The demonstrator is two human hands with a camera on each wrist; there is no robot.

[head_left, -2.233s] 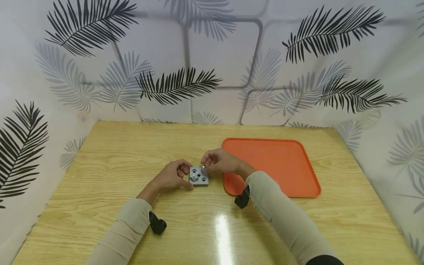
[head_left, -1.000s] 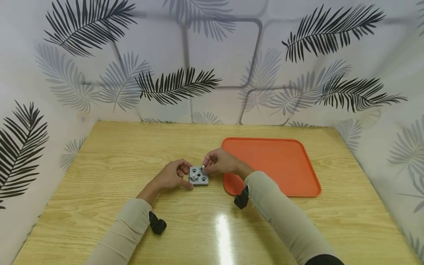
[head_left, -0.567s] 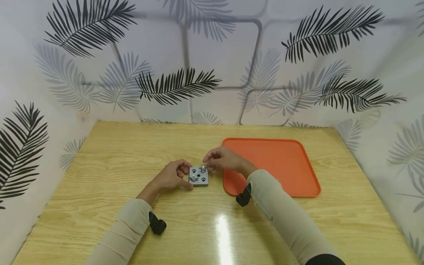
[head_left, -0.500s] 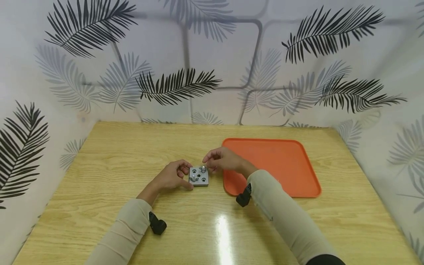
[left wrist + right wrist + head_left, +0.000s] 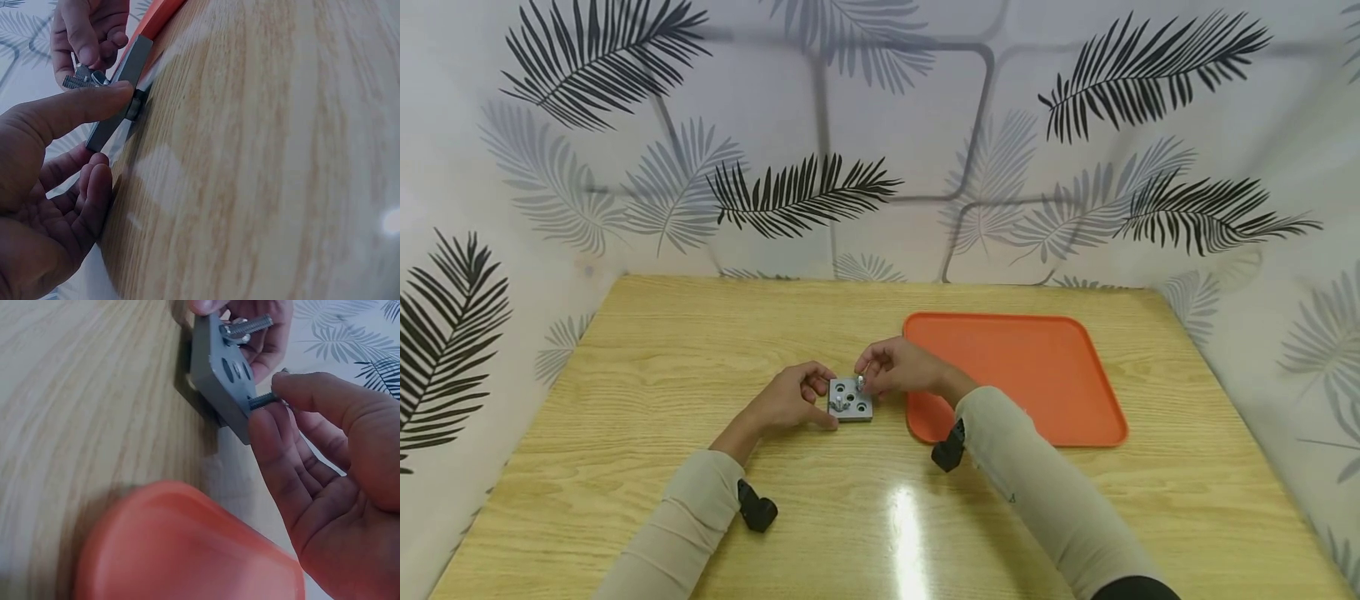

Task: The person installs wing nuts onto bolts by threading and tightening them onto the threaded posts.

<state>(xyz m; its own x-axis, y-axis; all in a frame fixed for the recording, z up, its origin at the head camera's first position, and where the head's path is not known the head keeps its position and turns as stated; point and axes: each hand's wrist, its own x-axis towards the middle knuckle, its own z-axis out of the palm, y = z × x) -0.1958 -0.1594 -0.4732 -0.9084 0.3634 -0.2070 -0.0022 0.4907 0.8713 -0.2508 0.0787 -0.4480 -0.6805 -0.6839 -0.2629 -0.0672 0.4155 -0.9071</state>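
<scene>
A square grey metal plate [image 5: 854,414] with several round holes lies near the middle of the table. Two threaded bolts stand up from it at opposite corners, the near-left one carrying a wing nut [image 5: 839,404]. My left hand [image 5: 784,398] grips the plate's left side, thumb on the near edge and fingers at the far edge. At the far-right corner, my right hand [image 5: 904,367] pinches the wing nut on the second bolt [image 5: 265,400] between thumb and fingers, which largely hide it. In the left wrist view, a dark round piece [image 5: 135,105] shows beneath the plate.
An orange tray [image 5: 1007,367] lies on the wooden table [image 5: 700,333] to the right, its left part under my right forearm. A smaller orange rounded piece [image 5: 931,417] is at its near-left corner. A leaf-patterned backdrop [image 5: 887,233] stands behind the table.
My right fingers turned at the far-right wing nut, lifted off it about half a second ago, and are now back on it. The left hand and plate have stayed in place.
</scene>
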